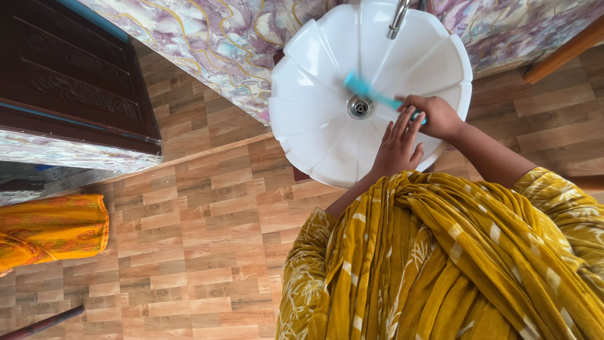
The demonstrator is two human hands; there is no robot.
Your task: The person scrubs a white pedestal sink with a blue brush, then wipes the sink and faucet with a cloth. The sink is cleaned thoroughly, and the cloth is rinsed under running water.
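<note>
Wood-patterned floor tiles [189, 252] spread under a glossy white, petal-fluted basin [314, 119] with a metal tap [398, 17] at its far edge and a round steel drain [360, 107]. Right hand [437, 116] has its grip closed around a turquoise plastic brush [371, 91] angled over the drain. Left hand [397, 148] lies open, fingers spread, on the basin's near side.

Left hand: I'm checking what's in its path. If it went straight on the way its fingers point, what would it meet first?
The left hand points its fingers toward the right hand and the teal brush it grips. It would likely meet that handle or fist first, above the white basin; depth is unclear.
</note>
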